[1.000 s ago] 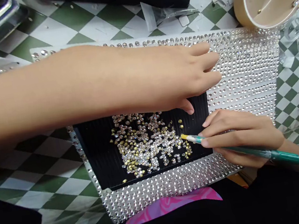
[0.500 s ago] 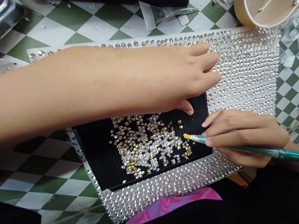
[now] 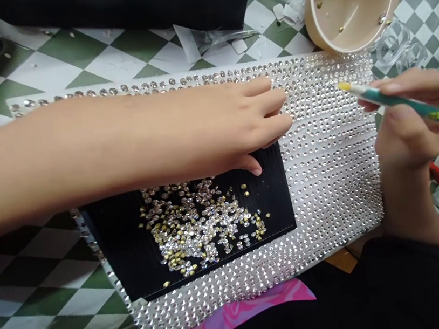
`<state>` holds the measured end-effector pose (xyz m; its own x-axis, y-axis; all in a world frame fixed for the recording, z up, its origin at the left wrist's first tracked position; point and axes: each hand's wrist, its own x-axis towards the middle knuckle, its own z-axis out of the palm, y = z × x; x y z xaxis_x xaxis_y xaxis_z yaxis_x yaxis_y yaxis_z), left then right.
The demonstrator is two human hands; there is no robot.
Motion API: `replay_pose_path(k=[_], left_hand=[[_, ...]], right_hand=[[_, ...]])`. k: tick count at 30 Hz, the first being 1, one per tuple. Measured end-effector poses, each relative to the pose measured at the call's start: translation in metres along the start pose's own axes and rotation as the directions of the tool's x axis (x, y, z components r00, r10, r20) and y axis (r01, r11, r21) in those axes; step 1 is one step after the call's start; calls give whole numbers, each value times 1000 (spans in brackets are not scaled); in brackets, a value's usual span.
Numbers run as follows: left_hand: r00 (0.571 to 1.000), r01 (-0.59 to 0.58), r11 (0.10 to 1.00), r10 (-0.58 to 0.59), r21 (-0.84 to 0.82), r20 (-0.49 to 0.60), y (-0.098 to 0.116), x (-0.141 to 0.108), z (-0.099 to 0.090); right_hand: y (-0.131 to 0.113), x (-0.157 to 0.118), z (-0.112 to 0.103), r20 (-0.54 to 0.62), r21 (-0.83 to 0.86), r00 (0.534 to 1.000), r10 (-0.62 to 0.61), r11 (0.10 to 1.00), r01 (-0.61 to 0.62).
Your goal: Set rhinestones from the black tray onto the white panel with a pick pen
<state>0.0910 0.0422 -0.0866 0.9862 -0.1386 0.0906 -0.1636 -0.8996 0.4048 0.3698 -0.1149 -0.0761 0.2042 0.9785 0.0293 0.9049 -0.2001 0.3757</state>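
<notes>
Studded sheet (image 3: pixel 332 170): on the checkered table, under the tray; rows call for a sleeve-free, lifted wrist.
Black tray (image 3: pixel 120 244): rests on the sheet; best held level so its contents do not slide.
Left hand (image 3: pixel 254 121): palm down, fingers partly spread, across tray and sheet; underside hidden, grip cannot be determined.
Right hand (image 3: pixel 405 130): closed round the pen, above the sheet's right side; a relaxed hold should steady the tip.
Pen (image 3: pixel 373 95): yellow tip points left; contact unconfirmed; light, square pressure advised.
Loose stones (image 3: pixel 205 237): heaped in the tray; separated ones should pick easiest.
</notes>
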Motion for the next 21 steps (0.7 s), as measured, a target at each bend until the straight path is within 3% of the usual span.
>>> replay_pose_path(k=[1, 2, 4, 6, 10, 15, 18, 21], left_hand=[[1000, 12, 1000, -12, -27, 0, 0, -1, 1], [1000, 18, 998, -18, -56, -1, -1, -2, 1], [1000, 19, 995, -21, -103, -22, 0, -1, 2], [1000, 20, 995, -22, -101, -18, 1, 0, 1], [998, 9, 999, -12, 53, 63, 3, 3, -3], [999, -21, 997, 19, 79, 31, 5, 3, -10], [1000, -8, 996, 6, 90, 22, 5, 3, -12], [997, 29, 996, -35, 90, 68, 6, 1, -13]], right_hand=[[-2, 1, 7, -224, 323, 973, 52, 946, 24], [-3, 0, 12, -364, 573, 924, 117, 810, 123], [-6, -5, 15, -441, 766, 886, 146, 576, 286], [-8, -11, 13, -410, 820, 905, 113, 479, 312], [-13, -16, 6, -328, 848, 937, 118, 475, 237], [-10, -15, 8, -245, 856, 968, 63, 483, 185], [-8, -15, 9, -284, 872, 959, -11, 412, 264], [-11, -13, 7, -351, 881, 936, 37, 351, 317]])
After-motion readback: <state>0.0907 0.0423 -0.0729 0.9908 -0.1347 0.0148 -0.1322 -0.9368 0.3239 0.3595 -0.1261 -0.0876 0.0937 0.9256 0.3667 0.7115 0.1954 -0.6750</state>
